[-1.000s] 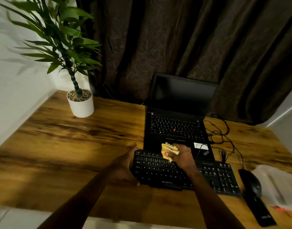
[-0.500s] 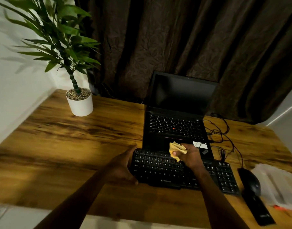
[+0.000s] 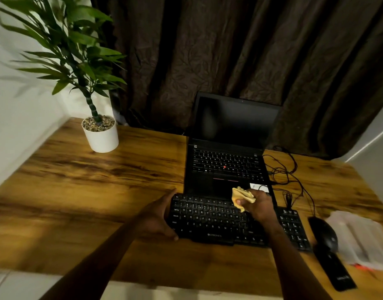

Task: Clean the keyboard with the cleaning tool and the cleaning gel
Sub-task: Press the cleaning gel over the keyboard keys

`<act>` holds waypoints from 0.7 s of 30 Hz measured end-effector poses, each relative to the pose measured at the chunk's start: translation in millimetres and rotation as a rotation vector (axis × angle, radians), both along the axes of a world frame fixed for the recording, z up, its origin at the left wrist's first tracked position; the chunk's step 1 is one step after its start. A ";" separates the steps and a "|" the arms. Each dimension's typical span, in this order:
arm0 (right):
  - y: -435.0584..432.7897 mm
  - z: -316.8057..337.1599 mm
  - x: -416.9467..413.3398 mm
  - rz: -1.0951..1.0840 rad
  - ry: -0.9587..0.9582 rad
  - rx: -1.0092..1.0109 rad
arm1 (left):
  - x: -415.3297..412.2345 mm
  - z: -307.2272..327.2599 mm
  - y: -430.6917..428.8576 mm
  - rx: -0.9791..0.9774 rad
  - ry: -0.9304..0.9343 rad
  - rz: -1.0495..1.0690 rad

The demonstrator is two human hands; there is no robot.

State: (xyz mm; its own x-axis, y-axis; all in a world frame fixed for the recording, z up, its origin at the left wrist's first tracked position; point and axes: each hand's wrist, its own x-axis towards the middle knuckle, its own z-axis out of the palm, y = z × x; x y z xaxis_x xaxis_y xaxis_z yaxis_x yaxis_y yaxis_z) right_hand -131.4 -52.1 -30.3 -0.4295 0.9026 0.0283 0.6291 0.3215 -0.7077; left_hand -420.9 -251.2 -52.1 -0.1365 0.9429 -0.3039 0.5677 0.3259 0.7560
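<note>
A black external keyboard (image 3: 210, 219) lies on the wooden desk (image 3: 99, 191) in front of an open laptop. My left hand (image 3: 159, 215) grips the keyboard's left end, thumb on the far edge and fingers on the near edge. A yellow lump of cleaning gel (image 3: 242, 197) is pinched in my right hand (image 3: 258, 205), which presses it on the upper right keys of the main block. No separate cleaning tool can be made out.
The open black laptop (image 3: 227, 163) stands just behind the keyboard. A white potted plant (image 3: 100, 137) is at the back left. Tangled black cables (image 3: 288, 176), a black mouse (image 3: 323, 233), a black flat device (image 3: 335, 271) and a pale plastic packet (image 3: 363, 237) lie at the right.
My right hand has slid the yellow gel to the right along the keyboard's upper rows. My left hand has stayed on the keyboard's left end.
</note>
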 end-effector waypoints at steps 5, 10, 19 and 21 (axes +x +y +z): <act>-4.5 -5.2 -9.5 -0.028 0.045 -0.037 | -0.7 1.0 -0.5 -0.018 0.012 -0.025; 8.6 -8.9 17.8 -0.079 0.013 -0.022 | -1.3 1.8 -1.4 0.001 0.001 -0.052; 0.8 -8.4 8.2 -0.075 0.043 -0.017 | -0.9 3.4 -0.8 0.003 -0.013 -0.047; 3.7 -9.2 11.1 -0.057 0.043 -0.064 | -0.8 2.8 -1.4 0.013 -0.022 -0.046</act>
State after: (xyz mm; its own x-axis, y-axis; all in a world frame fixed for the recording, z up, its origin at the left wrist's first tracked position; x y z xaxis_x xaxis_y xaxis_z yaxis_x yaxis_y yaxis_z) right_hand -120.3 -48.3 -39.5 -0.3772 0.9261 -0.0126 0.6137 0.2397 -0.7522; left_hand -421.7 -252.6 -49.4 -0.0863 0.9518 -0.2944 0.5655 0.2901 0.7721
